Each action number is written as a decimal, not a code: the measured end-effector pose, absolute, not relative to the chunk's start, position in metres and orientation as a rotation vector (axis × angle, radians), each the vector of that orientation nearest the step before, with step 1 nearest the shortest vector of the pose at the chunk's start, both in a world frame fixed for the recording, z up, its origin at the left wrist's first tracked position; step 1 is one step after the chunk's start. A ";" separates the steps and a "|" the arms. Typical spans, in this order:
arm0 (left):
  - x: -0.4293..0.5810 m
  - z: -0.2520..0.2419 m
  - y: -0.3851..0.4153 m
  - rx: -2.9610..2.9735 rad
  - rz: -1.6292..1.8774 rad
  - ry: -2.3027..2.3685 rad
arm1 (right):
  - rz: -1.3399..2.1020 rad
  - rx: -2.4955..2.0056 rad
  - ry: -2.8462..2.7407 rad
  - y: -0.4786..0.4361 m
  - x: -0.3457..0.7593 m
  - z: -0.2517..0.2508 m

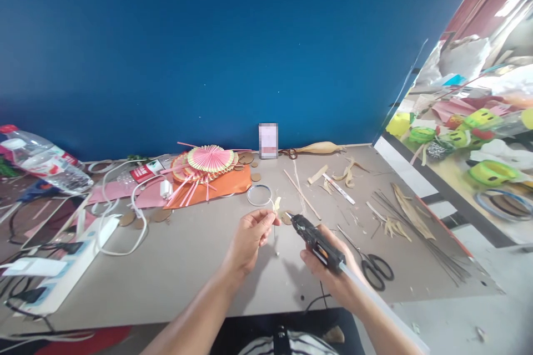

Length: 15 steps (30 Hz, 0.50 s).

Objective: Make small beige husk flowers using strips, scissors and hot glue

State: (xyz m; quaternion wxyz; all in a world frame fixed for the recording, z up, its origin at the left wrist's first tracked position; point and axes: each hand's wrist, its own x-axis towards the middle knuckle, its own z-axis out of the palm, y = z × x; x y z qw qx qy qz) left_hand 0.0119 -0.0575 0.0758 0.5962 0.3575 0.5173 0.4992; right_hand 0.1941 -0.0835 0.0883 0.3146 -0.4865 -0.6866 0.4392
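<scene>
My left hand pinches a small pale-yellow piece, like a strip of dried husk, with a thin stem or wire hanging below the fingers. My right hand is wrapped round a black hot glue gun. Its nozzle points up and left, a short gap from the pale piece. A long translucent glue stick sticks out of the gun's rear. Behind the hands lie a thin wire ring and a brown disc. Black-handled scissors rest just right of my right hand.
Pink-and-green paper fans lie on an orange sheet. A white power strip, cables and a plastic bottle crowd the left. Dried husk strips, thin wires and a marker lie at the right. A blue wall stands behind.
</scene>
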 end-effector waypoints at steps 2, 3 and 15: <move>0.013 0.077 -0.059 0.846 1.165 1.197 | 1.129 -1.293 -1.820 -0.082 0.189 0.089; 0.014 0.078 -0.060 0.855 1.167 1.196 | 1.108 -1.311 -1.814 -0.082 0.186 0.089; 0.015 0.083 -0.062 0.896 1.183 1.202 | 1.011 -1.431 -1.787 -0.080 0.178 0.085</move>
